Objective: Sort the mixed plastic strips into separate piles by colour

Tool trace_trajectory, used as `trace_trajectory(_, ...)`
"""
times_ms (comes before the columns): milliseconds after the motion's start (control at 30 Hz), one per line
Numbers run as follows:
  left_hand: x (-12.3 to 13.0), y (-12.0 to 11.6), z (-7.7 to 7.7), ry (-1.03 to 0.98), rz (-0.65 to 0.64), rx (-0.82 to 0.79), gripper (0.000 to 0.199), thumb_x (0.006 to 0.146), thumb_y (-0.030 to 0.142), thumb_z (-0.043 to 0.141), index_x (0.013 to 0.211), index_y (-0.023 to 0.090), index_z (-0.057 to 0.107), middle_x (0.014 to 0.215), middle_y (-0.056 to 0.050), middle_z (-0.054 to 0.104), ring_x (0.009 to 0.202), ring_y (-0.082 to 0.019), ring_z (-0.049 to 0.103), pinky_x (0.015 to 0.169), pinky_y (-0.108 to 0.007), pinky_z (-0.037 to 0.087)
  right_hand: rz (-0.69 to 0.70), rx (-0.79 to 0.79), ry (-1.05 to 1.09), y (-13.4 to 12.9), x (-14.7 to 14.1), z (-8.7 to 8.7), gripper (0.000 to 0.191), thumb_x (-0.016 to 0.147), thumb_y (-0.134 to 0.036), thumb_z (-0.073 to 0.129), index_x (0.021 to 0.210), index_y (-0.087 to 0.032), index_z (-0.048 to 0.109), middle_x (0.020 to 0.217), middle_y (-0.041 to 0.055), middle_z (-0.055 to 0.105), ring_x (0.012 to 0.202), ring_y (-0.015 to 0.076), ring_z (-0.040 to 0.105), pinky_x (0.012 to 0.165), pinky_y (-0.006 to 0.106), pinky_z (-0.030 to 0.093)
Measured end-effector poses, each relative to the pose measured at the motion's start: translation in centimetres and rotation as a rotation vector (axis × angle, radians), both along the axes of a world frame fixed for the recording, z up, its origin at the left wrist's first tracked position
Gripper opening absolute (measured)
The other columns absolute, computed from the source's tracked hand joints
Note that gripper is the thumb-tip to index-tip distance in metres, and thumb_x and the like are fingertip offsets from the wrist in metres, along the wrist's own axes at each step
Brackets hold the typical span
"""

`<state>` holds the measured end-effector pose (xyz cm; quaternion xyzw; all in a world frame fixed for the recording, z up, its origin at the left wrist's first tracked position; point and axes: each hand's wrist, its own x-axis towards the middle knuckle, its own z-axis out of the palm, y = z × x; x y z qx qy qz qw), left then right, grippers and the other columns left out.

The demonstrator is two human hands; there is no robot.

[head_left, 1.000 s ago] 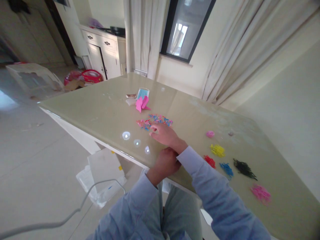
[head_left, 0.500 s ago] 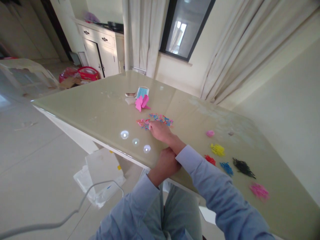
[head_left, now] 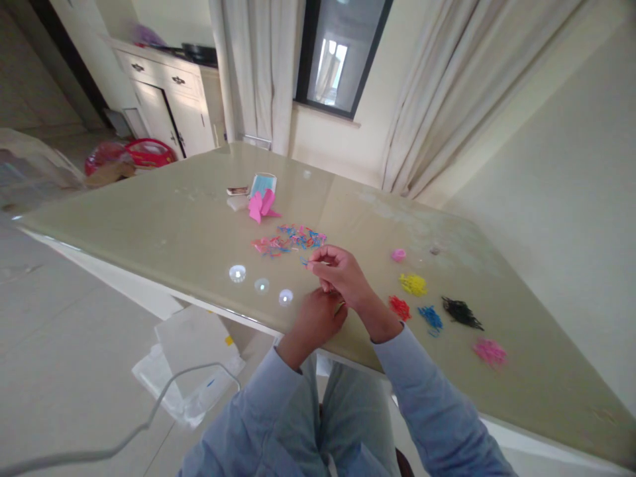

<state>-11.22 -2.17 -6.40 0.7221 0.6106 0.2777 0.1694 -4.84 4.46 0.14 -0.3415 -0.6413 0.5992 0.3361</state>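
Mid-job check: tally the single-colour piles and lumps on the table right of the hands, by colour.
Yellow pile: 1
Red pile: 1
Blue pile: 1
Black pile: 1
Pink: 2, a loose pile and a compact lump
Total: 6

Pale curtains (head_left: 256,73) flanking dark-framed window (head_left: 335,56); white cabinet (head_left: 149,106) leftward; pale tiled floor (head_left: 64,318).

The table (head_left: 348,205) fills mid-frame. At its centre lies a heap of small strips (head_left: 301,236); behind it, a folded paper ornament (head_left: 260,205), then a face mask (head_left: 263,183). Before the heap is the right hand (head_left: 342,273), one strip (head_left: 304,262) at its fingertips; the left hand (head_left: 317,321) is just below. Five piles (head_left: 430,319) lie rightward. A cabinet (head_left: 183,109) stands upper left.
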Motion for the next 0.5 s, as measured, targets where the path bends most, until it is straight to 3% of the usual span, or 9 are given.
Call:
trace_trajectory(67, 0.0, 0.0, 0.0, -0.021, 0.016, 0.004, 0.020, 0.088, 0.023, 0.052, 0.090, 0.018, 0.071, 0.087, -0.010, 0.071, 0.084, -0.023, 0.066, 0.075, -0.032, 0.050, -0.058, -0.086, 0.115, -1.5, 2.3, 0.6, 0.023, 0.067, -0.030, 0.080, 0.079, -0.019, 0.063, 0.056, -0.0081, 0.057, 0.038, 0.0039, 0.045, 0.036, 0.015, 0.031)
trace_trajectory(167, -0.1, -0.1, -0.1, -0.067, -0.027, 0.043, 0.020, 0.089, 0.021, 0.051, 0.089, 0.019, 0.071, 0.089, -0.007, 0.070, 0.086, -0.020, 0.065, 0.077, -0.031, 0.048, -0.146, -0.157, 0.259, -3.5, 5.5, 1.0, 0.023, 0.068, -0.030, 0.082, 0.080, -0.020, 0.065, 0.062, -0.0052, 0.064, 0.040, 0.0041, 0.046, 0.038, 0.016, 0.033)
trace_trajectory(500, -0.4, 0.1, -0.5, -0.115, -0.027, 0.076, 0.028, 0.092, 0.032, 0.046, 0.094, 0.019, 0.071, 0.092, -0.006, 0.070, 0.081, -0.018, 0.064, 0.079, -0.031, 0.049, -0.475, -0.211, 0.466, -7.8, 13.0, 0.9, 0.022, 0.066, -0.028, 0.083, 0.078, -0.021, 0.065, 0.076, -0.0021, 0.071, 0.038, 0.0023, 0.039, 0.036, 0.018, 0.028)
